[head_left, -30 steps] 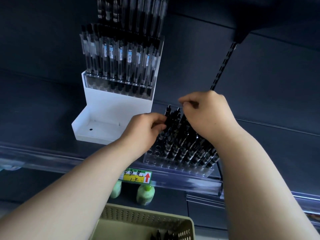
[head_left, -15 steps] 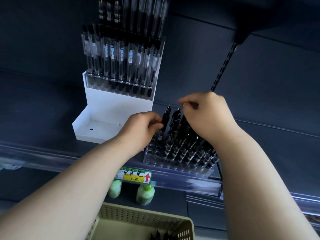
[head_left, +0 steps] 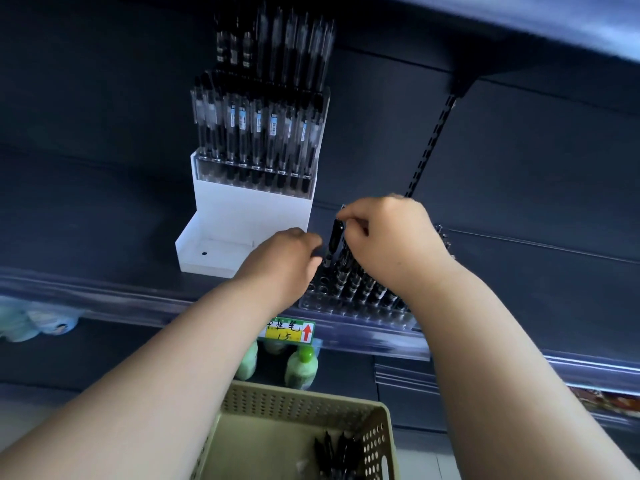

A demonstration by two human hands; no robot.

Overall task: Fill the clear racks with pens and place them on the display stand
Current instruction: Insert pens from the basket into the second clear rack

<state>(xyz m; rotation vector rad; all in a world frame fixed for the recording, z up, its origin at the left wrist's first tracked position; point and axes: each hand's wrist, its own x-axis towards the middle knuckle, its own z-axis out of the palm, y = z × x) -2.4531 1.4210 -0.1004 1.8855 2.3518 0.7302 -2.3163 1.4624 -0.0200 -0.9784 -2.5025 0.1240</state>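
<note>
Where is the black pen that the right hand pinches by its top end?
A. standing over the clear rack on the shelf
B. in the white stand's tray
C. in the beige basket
A: the right hand holds the pen nearly upright, its lower end at the clear rack.

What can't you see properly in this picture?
Head view:
Right side of the clear rack: hidden behind the right hand and arm.
Left hand fingertips: hidden by its own back; grip unclear.
Basket: cut off by the bottom edge.
Top pens: blurred.
Price tag writing: too small.
</note>
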